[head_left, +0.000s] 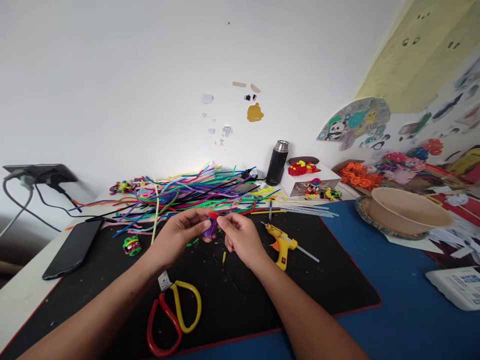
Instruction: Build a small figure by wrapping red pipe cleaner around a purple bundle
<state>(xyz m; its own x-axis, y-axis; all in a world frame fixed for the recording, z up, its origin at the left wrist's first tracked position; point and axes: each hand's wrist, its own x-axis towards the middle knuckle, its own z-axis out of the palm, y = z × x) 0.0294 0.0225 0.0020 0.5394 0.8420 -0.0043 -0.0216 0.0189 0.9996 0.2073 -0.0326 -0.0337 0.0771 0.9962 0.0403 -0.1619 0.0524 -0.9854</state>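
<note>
Both my hands meet over the middle of a black mat [330,285]. My left hand [180,235] is closed around a small purple and red pipe-cleaner piece [210,225]. My right hand [242,239] pinches the same piece from the right with its fingertips. Just behind my hands lies a big heap of colourful pipe cleaners [195,192]. Red and yellow scissors [174,312] lie on the mat under my left forearm. A yellow glue gun [282,243] rests to the right of my right hand.
A black phone [73,248] lies at the mat's left edge, near a small finished figure [132,245]. Cables hang from a wall socket [35,175]. A black flask [277,162], a white box with figures [313,182], a beige bowl [407,210] and craft flowers stand at the right.
</note>
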